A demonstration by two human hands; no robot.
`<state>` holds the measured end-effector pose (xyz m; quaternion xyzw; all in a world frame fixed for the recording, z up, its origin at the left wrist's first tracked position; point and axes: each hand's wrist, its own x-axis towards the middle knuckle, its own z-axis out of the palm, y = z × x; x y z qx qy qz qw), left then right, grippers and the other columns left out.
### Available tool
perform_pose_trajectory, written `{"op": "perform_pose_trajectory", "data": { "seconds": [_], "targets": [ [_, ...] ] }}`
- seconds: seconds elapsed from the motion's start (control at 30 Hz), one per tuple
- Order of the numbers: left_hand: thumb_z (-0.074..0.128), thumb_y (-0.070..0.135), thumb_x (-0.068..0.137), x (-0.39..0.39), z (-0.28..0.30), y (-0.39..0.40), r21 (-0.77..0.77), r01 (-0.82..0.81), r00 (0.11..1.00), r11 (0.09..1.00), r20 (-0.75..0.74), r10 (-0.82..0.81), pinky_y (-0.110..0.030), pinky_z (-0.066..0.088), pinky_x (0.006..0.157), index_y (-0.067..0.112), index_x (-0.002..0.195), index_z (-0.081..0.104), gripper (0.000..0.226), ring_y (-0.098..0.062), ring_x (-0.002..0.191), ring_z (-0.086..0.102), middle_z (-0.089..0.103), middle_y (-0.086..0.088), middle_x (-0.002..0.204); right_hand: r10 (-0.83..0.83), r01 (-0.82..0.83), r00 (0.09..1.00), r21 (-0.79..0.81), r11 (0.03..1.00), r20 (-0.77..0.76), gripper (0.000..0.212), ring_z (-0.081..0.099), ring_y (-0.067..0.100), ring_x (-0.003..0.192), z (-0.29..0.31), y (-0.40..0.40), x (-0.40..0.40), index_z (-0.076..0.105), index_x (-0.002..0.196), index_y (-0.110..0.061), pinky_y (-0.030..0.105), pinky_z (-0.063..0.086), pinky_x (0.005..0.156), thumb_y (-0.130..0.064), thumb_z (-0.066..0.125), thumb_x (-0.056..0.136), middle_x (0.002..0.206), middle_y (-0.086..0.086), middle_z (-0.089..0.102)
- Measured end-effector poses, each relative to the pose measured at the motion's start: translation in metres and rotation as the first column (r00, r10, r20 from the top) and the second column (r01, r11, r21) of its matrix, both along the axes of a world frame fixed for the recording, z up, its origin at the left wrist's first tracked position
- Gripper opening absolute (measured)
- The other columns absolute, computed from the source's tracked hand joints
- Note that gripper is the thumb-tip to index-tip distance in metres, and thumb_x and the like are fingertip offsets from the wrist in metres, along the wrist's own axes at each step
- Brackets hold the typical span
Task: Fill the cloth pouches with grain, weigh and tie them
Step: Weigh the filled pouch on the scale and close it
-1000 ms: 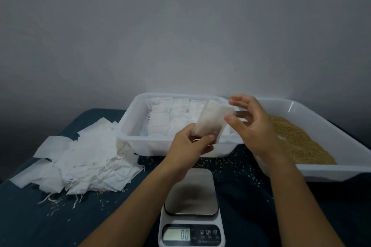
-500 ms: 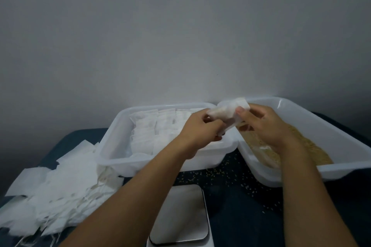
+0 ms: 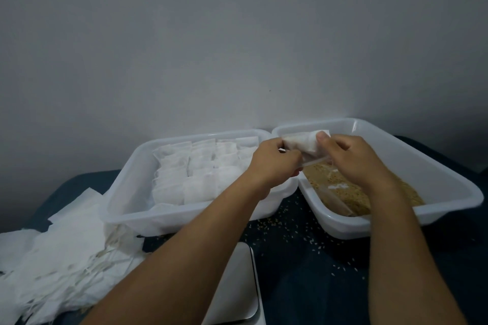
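Pinching the empty cloth pouch between left hand and right hand above the grain tray, spread its mouth wide before scooping, so nothing spills

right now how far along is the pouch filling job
Done: rows of white pouches lie packed in the left tub, though whether they are filled is unclear. In hand: the left hand and right hand grip one cloth pouch over the grain tub. Left: the scale is bare, and a heap of flat pouches waits on the left.
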<state>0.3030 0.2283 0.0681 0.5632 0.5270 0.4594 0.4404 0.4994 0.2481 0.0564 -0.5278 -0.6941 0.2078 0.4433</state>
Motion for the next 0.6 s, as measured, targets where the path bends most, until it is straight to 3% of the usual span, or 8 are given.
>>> {"op": "perform_pose_trajectory", "data": {
  "seconds": [0.1, 0.2, 0.33, 0.43, 0.53, 0.6],
  "targets": [
    [0.064, 0.012, 0.086, -0.0004, 0.0002, -0.0026, 0.009, -0.008, 1.0, 1.0, 0.0, 0.008, -0.041, 0.065, 0.085, 0.013, 0.098, 0.071, 0.014, -0.019, 0.083, 0.078, 0.073, -0.005, 0.092, -0.075, 0.074, 0.997, 0.042, 0.996, 0.02, 0.059, 0.067, 0.024, 0.075, -0.0012, -0.0004, -0.0006, 0.07, 0.08, -0.021, 0.035, 0.049, 0.065, -0.072, 0.045, 0.098, 0.075, 0.0, 0.069],
    [0.064, 0.012, 0.089, -0.0008, 0.0022, -0.0043, 0.017, -0.016, 1.0, 1.0, 0.0, 0.016, -0.041, 0.065, 0.086, 0.013, 0.099, 0.071, 0.013, -0.021, 0.087, 0.078, 0.073, -0.005, 0.095, -0.048, 0.048, 0.998, 0.001, 0.999, -0.043, 0.055, 0.068, 0.015, 0.079, 0.0012, -0.0028, -0.0021, 0.076, 0.086, -0.033, 0.033, 0.05, 0.066, -0.078, 0.045, 0.093, 0.078, -0.011, 0.072],
    [0.065, 0.011, 0.088, -0.0004, 0.0048, -0.0062, 0.015, -0.026, 1.0, 1.0, 0.009, 0.026, -0.039, 0.065, 0.086, 0.011, 0.1, 0.072, 0.014, -0.022, 0.089, 0.077, 0.074, -0.007, 0.097, -0.114, 0.114, 0.993, -0.011, 0.993, -0.005, 0.063, 0.069, 0.02, 0.085, 0.0012, -0.003, -0.0048, 0.076, 0.087, -0.026, 0.037, 0.054, 0.074, -0.078, 0.041, 0.095, 0.087, -0.003, 0.073],
    [0.065, 0.01, 0.088, 0.0005, 0.006, -0.0069, 0.018, -0.029, 1.0, 0.999, 0.009, 0.029, -0.041, 0.065, 0.087, 0.012, 0.099, 0.073, 0.013, -0.022, 0.088, 0.078, 0.074, -0.006, 0.096, -0.058, 0.053, 0.995, -0.05, 0.997, -0.086, 0.057, 0.07, 0.016, 0.088, 0.0039, -0.0063, -0.0069, 0.077, 0.084, -0.038, 0.038, 0.055, 0.076, -0.081, 0.041, 0.094, 0.091, -0.005, 0.075],
    [0.065, 0.01, 0.087, 0.0005, 0.0062, -0.0078, 0.018, -0.025, 1.0, 1.0, 0.017, 0.025, -0.04, 0.065, 0.086, 0.014, 0.097, 0.073, 0.012, -0.022, 0.088, 0.078, 0.073, -0.005, 0.095, -0.118, 0.117, 0.993, -0.02, 0.993, -0.011, 0.068, 0.068, 0.021, 0.087, 0.0037, -0.0056, -0.0085, 0.076, 0.093, -0.018, 0.036, 0.052, 0.073, -0.075, 0.039, 0.099, 0.093, 0.006, 0.074],
    [0.065, 0.01, 0.088, 0.0, 0.0055, -0.0087, 0.018, -0.029, 0.999, 0.999, 0.026, 0.028, -0.042, 0.065, 0.087, 0.013, 0.098, 0.073, 0.013, -0.021, 0.088, 0.078, 0.073, -0.006, 0.096, -0.102, 0.101, 0.994, -0.017, 0.995, -0.037, 0.062, 0.067, 0.013, 0.087, 0.0044, -0.0064, -0.0093, 0.075, 0.093, -0.026, 0.031, 0.05, 0.069, -0.076, 0.038, 0.099, 0.092, -0.005, 0.073]
  ]
}}
